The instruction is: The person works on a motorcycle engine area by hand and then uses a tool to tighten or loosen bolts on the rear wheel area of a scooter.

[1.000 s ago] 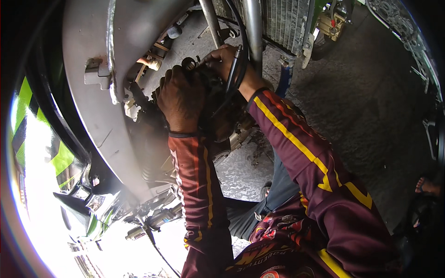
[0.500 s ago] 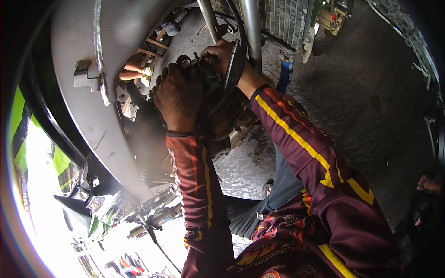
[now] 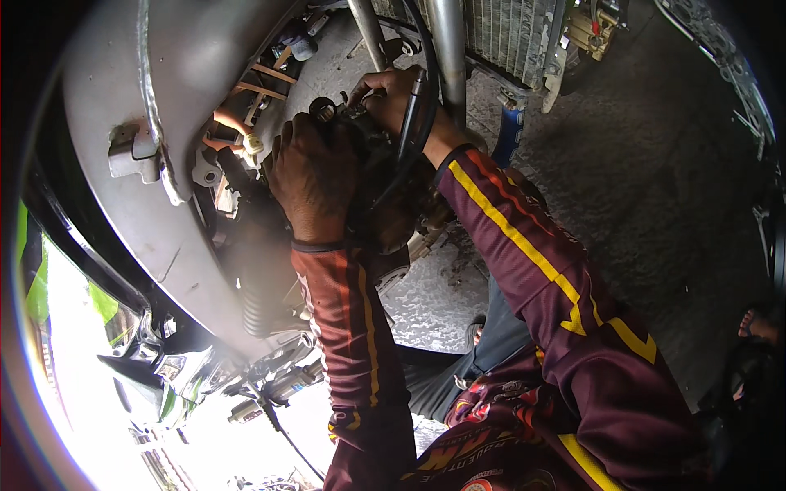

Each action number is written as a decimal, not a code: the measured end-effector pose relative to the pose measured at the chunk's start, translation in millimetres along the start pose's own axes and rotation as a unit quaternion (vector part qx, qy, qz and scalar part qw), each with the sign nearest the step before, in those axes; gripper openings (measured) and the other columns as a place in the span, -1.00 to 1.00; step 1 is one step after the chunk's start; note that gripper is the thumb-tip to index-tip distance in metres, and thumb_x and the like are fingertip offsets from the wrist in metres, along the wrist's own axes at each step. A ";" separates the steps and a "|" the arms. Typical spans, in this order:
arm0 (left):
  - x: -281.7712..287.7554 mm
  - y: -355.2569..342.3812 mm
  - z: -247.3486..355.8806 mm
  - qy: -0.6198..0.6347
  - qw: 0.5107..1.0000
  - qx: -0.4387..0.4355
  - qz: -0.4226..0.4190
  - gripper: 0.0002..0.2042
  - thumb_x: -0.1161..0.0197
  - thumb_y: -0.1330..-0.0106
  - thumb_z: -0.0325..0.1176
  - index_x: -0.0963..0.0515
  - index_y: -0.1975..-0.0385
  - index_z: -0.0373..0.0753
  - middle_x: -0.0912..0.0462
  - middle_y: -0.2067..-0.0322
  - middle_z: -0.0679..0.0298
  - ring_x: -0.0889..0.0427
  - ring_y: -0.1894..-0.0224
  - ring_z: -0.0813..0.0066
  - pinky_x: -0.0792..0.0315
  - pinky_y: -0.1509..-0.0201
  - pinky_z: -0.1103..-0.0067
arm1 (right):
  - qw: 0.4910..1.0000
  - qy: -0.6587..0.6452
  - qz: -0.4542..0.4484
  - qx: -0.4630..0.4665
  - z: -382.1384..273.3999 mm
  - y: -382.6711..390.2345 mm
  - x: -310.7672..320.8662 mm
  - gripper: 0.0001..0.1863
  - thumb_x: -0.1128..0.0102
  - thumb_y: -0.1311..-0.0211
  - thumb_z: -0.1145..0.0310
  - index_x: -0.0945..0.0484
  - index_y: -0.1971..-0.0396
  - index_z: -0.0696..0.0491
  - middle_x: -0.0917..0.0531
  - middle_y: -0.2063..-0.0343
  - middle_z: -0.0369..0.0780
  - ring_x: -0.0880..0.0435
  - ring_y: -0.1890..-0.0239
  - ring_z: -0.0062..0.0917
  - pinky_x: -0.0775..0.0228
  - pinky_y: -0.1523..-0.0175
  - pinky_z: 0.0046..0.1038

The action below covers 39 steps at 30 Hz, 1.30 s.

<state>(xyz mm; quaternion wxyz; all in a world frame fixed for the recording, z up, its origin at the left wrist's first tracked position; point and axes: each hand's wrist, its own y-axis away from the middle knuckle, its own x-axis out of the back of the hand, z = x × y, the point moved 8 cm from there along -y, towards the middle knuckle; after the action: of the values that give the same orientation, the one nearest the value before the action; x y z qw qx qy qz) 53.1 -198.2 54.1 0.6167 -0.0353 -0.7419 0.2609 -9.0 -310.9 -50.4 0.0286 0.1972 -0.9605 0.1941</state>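
My left hand (image 3: 315, 176) is closed over the left side of a dark mechanical assembly (image 3: 372, 143) in the motorcycle's frame; its fingertips are hidden on the far side. At the assembly's top right, my right hand (image 3: 399, 105) has its fingers curled in a pinch. Whatever lies between those fingertips is too dark and small to name. A black cable with a metal end piece (image 3: 412, 110) crosses in front of the right hand. Just beyond the left hand sits a round ring-like opening (image 3: 323, 108).
A broad grey frame beam (image 3: 176, 237) curves along the left. Metal tubes (image 3: 446, 57) and a radiator (image 3: 512, 41) stand at the far side, with a blue tube-shaped part (image 3: 509, 131) below. Another person's hand (image 3: 250, 147) shows behind the beam; a foot (image 3: 757, 325) is at far right.
The grey beam has shifted left in view. My right hand's fingers have lifted and arched a little at the assembly's top. My left hand keeps its hold.
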 end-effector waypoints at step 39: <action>0.0 -1.0 0.4 0.019 0.999 -0.029 0.001 -0.68 -0.16 -0.20 -0.11 -0.48 0.30 -0.29 -0.58 0.26 0.05 -0.53 0.09 0.03 -0.36 -0.01 0.22 | 0.990 -0.095 -0.026 -0.098 17.3 0.5 -8.2 -0.81 -0.18 -0.03 0.41 -0.71 0.34 0.01 -0.72 0.46 -0.19 -0.71 0.40 -0.51 -0.52 0.18 -0.50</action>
<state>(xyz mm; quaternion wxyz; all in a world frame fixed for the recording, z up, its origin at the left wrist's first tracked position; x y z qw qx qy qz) 53.0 -199.3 54.5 0.6293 -0.0583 -0.7371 0.2392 -1.3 -314.1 -67.6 -0.0384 0.2356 -0.9679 0.0788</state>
